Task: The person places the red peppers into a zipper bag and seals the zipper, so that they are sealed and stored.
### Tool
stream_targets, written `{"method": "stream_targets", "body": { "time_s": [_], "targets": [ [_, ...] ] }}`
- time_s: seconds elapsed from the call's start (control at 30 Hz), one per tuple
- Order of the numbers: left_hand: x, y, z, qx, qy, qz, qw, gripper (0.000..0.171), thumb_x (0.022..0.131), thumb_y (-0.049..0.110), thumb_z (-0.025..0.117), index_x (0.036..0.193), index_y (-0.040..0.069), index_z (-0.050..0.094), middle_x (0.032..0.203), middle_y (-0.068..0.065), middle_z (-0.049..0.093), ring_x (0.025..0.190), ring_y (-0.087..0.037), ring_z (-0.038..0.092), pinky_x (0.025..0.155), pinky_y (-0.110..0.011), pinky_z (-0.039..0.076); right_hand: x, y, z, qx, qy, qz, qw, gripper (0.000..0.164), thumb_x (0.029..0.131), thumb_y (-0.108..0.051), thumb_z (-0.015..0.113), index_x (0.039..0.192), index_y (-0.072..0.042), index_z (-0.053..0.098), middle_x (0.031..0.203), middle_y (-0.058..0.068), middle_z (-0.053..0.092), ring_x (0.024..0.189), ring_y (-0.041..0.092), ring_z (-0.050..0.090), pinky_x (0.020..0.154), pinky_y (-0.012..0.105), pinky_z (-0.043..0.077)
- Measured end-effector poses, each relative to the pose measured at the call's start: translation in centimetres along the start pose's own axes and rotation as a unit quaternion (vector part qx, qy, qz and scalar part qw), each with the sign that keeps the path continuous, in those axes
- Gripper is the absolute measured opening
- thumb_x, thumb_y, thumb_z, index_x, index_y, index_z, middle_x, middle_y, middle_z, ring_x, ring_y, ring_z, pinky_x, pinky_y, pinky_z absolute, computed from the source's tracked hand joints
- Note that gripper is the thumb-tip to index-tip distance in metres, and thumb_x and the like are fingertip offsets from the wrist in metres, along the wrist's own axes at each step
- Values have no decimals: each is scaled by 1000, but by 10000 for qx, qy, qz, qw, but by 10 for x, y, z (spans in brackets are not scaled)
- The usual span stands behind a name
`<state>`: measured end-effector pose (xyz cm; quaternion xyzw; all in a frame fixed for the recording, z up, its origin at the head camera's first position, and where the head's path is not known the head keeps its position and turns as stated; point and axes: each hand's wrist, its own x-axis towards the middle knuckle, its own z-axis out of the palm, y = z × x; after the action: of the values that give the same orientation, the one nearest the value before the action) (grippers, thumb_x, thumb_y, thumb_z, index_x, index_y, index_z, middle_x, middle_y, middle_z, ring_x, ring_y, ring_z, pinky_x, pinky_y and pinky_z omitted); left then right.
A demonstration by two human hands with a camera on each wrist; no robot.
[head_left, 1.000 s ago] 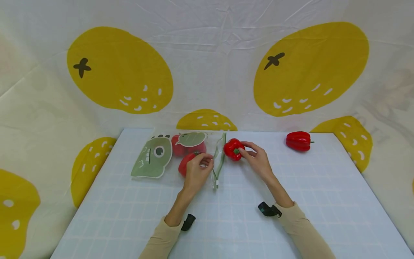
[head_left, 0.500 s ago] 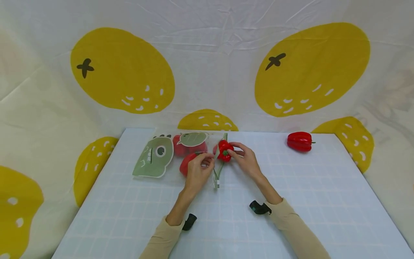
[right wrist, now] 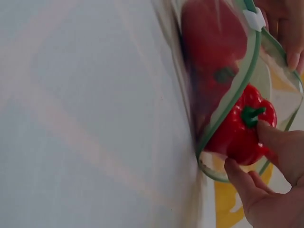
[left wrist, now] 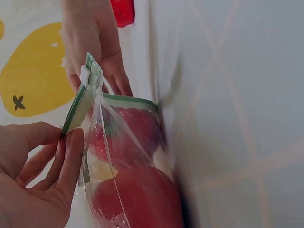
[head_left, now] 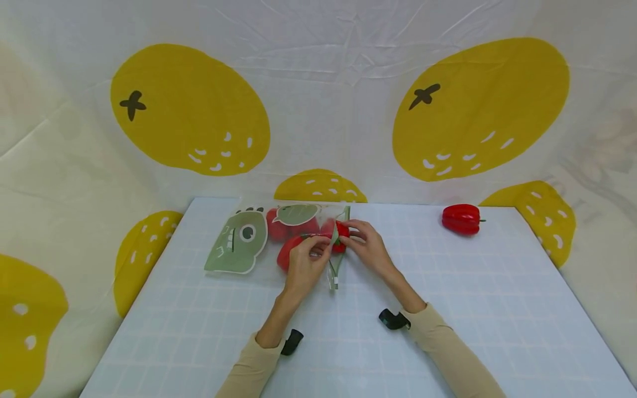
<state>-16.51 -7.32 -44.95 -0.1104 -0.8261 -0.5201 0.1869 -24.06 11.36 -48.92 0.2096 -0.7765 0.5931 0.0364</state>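
A clear zip bag (head_left: pixel 236 243) with a green dinosaur print lies on the table, its green-edged mouth facing right. My left hand (head_left: pixel 307 262) pinches the upper lip of that mouth and lifts it; a white slider (right wrist: pixel 254 19) sits on the zip. With fingertips and thumb, my right hand (head_left: pixel 370 249) holds a red bell pepper (right wrist: pixel 247 126) by its stem end, partly inside the mouth. Deeper in the bag lie other red peppers (left wrist: pixel 142 197), seen through the plastic. In the head view my hands and the bag's lip partly hide the held pepper.
Another red bell pepper (head_left: pixel 460 219) lies on the table at the back right, apart from the bag. The pale checked table (head_left: pixel 348 342) ends at a wall cloth (head_left: pixel 328 110) printed with yellow fruit.
My right hand has moved left, carrying the bell pepper from outside the bag into its mouth. My left hand stays at the bag's lip, nearly unmoved.
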Motion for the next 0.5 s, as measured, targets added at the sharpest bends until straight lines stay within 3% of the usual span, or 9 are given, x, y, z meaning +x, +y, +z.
{"method": "stream_targets", "body": {
  "time_s": [0.23,0.5],
  "targets": [
    [1,-1,1,-55,33,71,10000,13,90,1,76,103,0,76,91,-8,75,79,-22,71,74,-32,62,1,-1,-1,33,-325,294,9990,37,100,-14,67,136,-3,64,138,16,61,123,35,62,105,45,51],
    [0,-1,1,83,-44,-7,10000,15,90,1,77,104,1,76,92,-8,75,80,-21,70,76,-33,62,8,-7,1,205,-780,883,9928,43,102,-12,64,141,1,55,137,21,61,116,35,65,98,39,56]
  ]
}}
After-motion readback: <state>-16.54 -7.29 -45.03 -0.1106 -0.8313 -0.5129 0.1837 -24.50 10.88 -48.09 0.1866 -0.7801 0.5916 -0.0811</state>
